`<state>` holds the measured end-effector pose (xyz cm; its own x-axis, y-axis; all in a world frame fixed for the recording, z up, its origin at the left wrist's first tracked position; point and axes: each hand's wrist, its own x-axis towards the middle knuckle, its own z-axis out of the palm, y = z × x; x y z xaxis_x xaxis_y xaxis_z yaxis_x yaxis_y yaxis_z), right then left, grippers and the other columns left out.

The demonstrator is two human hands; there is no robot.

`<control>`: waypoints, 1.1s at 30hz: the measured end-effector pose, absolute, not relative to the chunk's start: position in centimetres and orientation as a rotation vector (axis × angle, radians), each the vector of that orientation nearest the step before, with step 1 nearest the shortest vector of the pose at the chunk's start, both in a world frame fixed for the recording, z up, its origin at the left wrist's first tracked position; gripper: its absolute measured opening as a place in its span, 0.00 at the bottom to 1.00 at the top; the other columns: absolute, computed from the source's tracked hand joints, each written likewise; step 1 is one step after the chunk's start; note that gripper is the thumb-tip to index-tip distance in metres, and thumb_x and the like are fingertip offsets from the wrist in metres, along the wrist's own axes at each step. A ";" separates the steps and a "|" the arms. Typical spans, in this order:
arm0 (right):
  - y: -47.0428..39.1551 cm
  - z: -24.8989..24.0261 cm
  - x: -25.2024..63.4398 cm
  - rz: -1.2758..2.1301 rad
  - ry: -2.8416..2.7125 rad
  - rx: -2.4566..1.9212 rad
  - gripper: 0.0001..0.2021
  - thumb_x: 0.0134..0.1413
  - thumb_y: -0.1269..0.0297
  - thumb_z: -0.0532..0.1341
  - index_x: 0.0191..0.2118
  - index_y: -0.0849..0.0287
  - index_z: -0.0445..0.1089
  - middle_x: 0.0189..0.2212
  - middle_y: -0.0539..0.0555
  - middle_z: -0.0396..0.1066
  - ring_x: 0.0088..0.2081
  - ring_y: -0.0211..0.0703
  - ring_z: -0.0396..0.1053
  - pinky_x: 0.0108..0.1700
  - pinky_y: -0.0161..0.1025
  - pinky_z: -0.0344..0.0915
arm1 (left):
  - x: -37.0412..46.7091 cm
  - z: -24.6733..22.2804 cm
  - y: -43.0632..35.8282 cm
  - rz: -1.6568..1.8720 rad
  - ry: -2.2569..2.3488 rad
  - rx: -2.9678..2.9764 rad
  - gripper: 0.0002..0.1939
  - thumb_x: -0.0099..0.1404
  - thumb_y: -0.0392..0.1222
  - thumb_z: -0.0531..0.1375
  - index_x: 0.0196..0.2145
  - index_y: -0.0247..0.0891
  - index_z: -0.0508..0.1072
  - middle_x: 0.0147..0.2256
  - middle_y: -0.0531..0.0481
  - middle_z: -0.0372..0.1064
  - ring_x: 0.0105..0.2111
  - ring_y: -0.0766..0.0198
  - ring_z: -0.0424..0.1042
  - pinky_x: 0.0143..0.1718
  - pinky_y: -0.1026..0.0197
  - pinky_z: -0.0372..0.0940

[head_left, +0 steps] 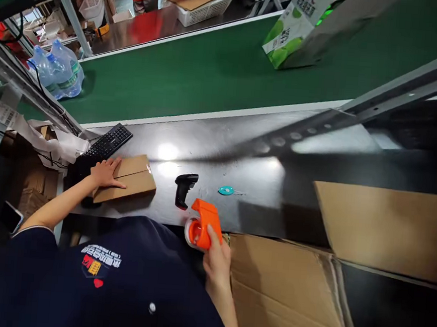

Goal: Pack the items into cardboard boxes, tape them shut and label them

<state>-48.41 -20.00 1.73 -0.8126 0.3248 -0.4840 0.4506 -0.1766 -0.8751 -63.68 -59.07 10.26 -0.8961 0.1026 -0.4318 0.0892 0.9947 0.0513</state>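
My left hand (pixel 106 173) lies with its fingers spread on top of a small closed cardboard box (pixel 137 180) at the left of the metal table. Wrapped round an orange tape dispenser (pixel 208 220) is my right hand (pixel 216 256), near the table's front edge. The dispenser carries a roll of clear tape. Between box and dispenser lies a black barcode scanner (pixel 183 191). A small teal oval object (pixel 226 190) rests a little to the right of the scanner.
A black keyboard (pixel 108 142) sits behind the box. Beyond the metal table (pixel 213 138) runs a green conveyor (pixel 164 86), bearing bottled water (pixel 59 70) and a green-white carton (pixel 295 31). Large cardboard (pixel 284 284) stands at front right; a metal post (pixel 398 89) slants over the right side.
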 end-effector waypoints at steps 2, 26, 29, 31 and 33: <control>-21.1 3.0 -49.9 -2.063 2.027 0.856 0.26 0.43 0.32 0.67 0.30 0.53 0.70 0.26 0.52 0.74 0.28 0.47 0.71 0.33 0.44 0.72 | -62.5 9.5 -56.7 0.107 2.742 -0.182 0.71 0.53 0.81 0.64 0.78 0.35 0.43 0.65 0.20 0.64 0.61 0.23 0.68 0.60 0.35 0.62; -23.4 17.5 -59.7 -1.123 1.887 -0.541 0.20 0.55 0.44 0.66 0.31 0.59 0.72 0.25 0.49 0.67 0.27 0.37 0.59 0.29 0.37 0.54 | -53.7 10.5 -50.6 2.049 2.085 -0.503 0.22 0.55 0.61 0.72 0.23 0.37 0.80 0.27 0.49 0.75 0.31 0.62 0.72 0.36 0.60 0.68; -20.8 16.2 -63.0 -1.028 1.839 -0.430 0.23 0.50 0.41 0.69 0.29 0.59 0.72 0.22 0.49 0.66 0.25 0.37 0.59 0.27 0.36 0.53 | -55.6 10.4 -56.1 1.988 2.285 -0.676 0.18 0.53 0.56 0.72 0.22 0.38 0.80 0.26 0.49 0.75 0.29 0.62 0.72 0.35 0.59 0.69; -18.6 14.9 -64.9 -0.970 1.831 -0.355 0.24 0.46 0.40 0.70 0.27 0.58 0.71 0.21 0.48 0.65 0.24 0.37 0.59 0.27 0.37 0.53 | -56.8 10.2 -60.3 1.914 2.217 -0.880 0.18 0.51 0.55 0.74 0.22 0.37 0.80 0.24 0.48 0.76 0.27 0.62 0.71 0.32 0.59 0.69; -17.0 13.6 -66.3 -0.954 1.818 -0.314 0.24 0.42 0.39 0.71 0.25 0.58 0.71 0.20 0.49 0.66 0.24 0.37 0.59 0.27 0.37 0.54 | -57.5 9.9 -63.5 1.815 2.189 -0.998 0.19 0.51 0.55 0.75 0.24 0.36 0.80 0.25 0.46 0.77 0.27 0.62 0.72 0.32 0.58 0.70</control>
